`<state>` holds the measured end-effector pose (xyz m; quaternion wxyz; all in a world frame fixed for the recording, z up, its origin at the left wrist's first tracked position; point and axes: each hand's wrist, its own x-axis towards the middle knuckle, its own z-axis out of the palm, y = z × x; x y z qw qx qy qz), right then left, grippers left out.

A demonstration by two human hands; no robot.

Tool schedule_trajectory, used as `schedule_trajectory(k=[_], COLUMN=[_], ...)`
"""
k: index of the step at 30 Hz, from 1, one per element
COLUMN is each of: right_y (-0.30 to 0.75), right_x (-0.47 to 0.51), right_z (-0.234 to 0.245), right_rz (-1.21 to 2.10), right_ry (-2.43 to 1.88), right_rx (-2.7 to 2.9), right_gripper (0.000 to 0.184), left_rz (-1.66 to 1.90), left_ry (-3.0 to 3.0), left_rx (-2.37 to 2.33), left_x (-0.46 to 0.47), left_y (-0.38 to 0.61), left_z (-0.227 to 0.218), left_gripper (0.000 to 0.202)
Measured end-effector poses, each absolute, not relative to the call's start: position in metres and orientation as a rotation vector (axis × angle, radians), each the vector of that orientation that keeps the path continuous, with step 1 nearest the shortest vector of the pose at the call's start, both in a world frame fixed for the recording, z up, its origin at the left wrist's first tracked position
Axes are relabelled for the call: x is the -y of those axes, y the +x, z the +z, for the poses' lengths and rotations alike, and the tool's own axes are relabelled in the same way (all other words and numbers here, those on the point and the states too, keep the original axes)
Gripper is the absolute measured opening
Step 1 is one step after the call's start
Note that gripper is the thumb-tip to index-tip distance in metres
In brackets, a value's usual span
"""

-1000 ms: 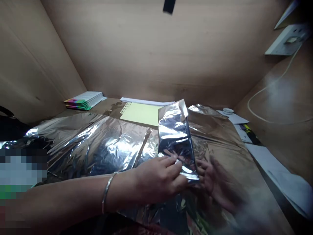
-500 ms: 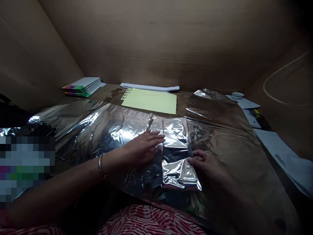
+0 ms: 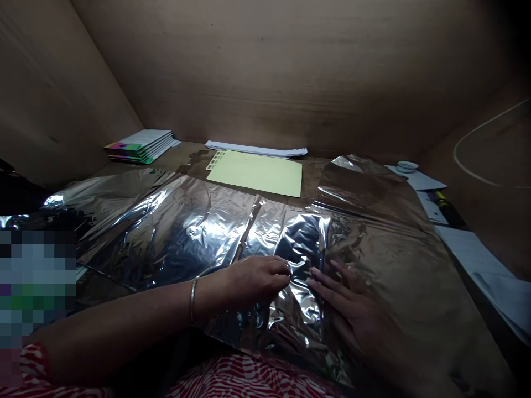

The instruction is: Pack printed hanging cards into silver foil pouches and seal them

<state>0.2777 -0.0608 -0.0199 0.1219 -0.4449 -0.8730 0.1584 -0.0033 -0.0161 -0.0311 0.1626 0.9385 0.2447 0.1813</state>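
A large crinkled silver foil sheet [image 3: 166, 232] covers most of the wooden desk. A narrower folded strip of foil [image 3: 302, 243] lies flat on it near the middle. My left hand [image 3: 257, 279], with a bangle on the wrist, rests on the strip's near left side, its fingers curled and the tips pinching the foil. Just to the right of the strip's edge, my right hand [image 3: 352, 309] lies flat on the foil with its fingers stretched out. The two hands' fingertips are almost touching.
A pale yellow sheet [image 3: 257, 174] and white papers [image 3: 257, 148] lie behind the foil. Colourful booklets [image 3: 141, 145] are stacked at the back left. A small white cap [image 3: 406, 165], a marker [image 3: 442, 199] and more paper [image 3: 485, 265] sit at the right. Wooden walls enclose the desk.
The foil strip, held up on end a second ago, now lies flat. My left hand has pulled back and curled its fingers, and my right hand has spread flat beside the strip.
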Motion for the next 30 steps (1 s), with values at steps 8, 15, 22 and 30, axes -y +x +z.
schedule_trajectory(k=[8, 15, 22, 30], right_y=[0.283, 0.255, 0.241, 0.243], right_x=[0.061, 0.064, 0.053, 0.043], right_z=[-0.030, -0.029, -0.036, -0.036], right_rz=[0.647, 0.690, 0.376, 0.046], right_ry=[-1.417, -1.512, -1.743, -1.795], right_rx=[2.602, 2.069, 1.928, 2.102], right_gripper=[0.066, 0.031, 0.035, 0.022], left_rz=[0.632, 0.622, 0.535, 0.471], left_ry=[2.470, 2.272, 2.146, 2.634], left_rx=[-0.869, -1.160, -1.553, -1.428], left_x=[0.021, 0.025, 0.019, 0.019], left_y=[-0.013, -0.007, 0.010, 0.014], left_z=[-0.034, -0.024, -0.023, -0.025], left_gripper=[0.015, 0.017, 0.011, 0.033])
